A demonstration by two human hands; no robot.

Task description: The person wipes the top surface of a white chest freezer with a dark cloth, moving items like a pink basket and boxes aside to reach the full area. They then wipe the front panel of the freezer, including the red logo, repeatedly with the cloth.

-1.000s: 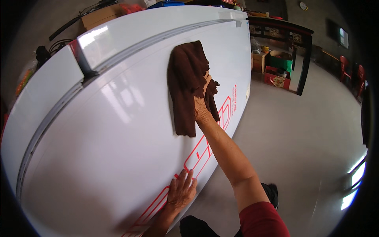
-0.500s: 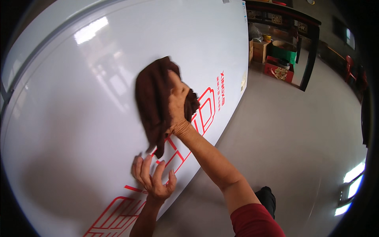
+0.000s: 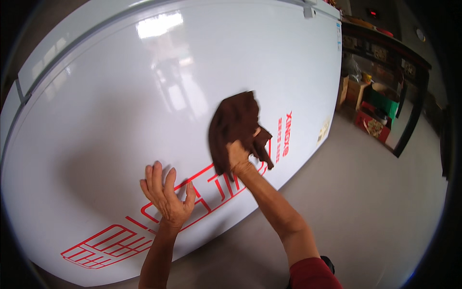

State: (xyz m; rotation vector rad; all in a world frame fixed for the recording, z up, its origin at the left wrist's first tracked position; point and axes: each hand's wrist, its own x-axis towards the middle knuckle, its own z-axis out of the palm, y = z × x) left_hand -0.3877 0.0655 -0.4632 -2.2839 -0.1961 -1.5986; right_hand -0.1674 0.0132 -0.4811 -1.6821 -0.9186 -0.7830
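Note:
My right hand presses a dark brown cloth against the smooth front of a white chest freezer. The cloth is bunched around the hand, covering most of its fingers, and hangs over part of the red outlined lettering. To the left, my left hand holds nothing, its fingers spread and pointing up along the same white panel beside the lettering. Whether its palm touches the panel I cannot tell.
Along the freezer's top runs a grey lid seam with a hinge-like fitting. Right of the freezer stands a dark wooden table, with a green box, a red box and cardboard cartons beneath it. Grey floor lies alongside.
The view has turned, showing more of the freezer's top and left. The cloth has slid toward the right end of the lettering. My left hand is now farther from it, with straighter fingers.

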